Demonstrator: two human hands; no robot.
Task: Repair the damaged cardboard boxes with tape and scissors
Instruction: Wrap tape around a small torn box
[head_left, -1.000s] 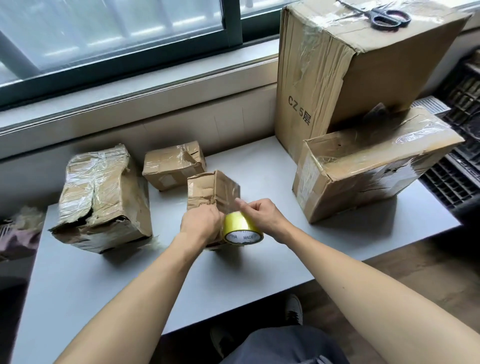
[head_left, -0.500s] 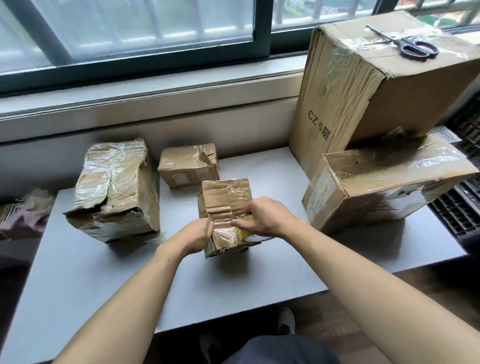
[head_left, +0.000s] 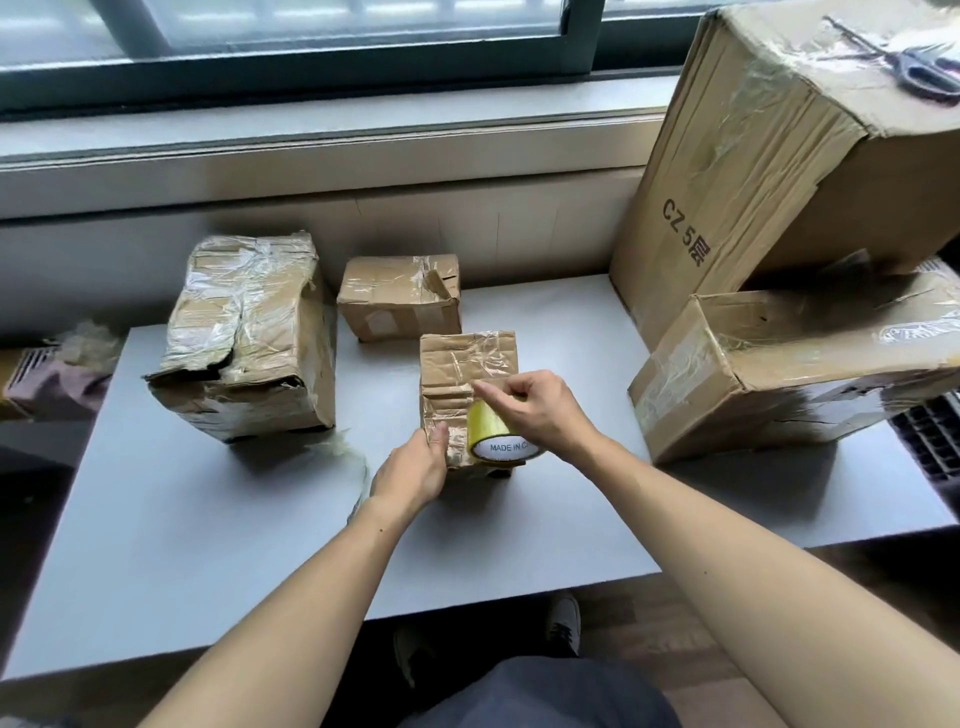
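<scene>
A: What's the biggest thing there?

B: The grey counter (head_left: 208, 519) under the window. Then the tall box (head_left: 779, 171) at the back right, printed "CZ 5", with scissors (head_left: 919, 73) lying on its top.

A: And below it?

B: A wide box (head_left: 779, 374) leaning at the counter's right edge, its side split and patched with clear tape. On the left stands a crushed box (head_left: 249, 338), torn along its front edge and shiny with old tape. A smaller taped box (head_left: 400, 296) sits near the wall behind the middle.

A: Which one is being worked on?

B: The little box (head_left: 462, 374) in the middle of the counter, upright, creased, with wrinkled clear tape across its face.

A: The hands?

B: The left hand (head_left: 415, 467) grips its lower left corner, thumb on the front. The right hand (head_left: 530, 410) has its fingers curled round a yellowish tape roll (head_left: 493, 431) held against the box front, the label reading "MADE IN C…" facing the camera.

A: Any change from half a second ago?

B: Then the right hand covered the roll almost wholly; now its label end shows, and the left hand has shifted from the box's side to its bottom corner.
</scene>
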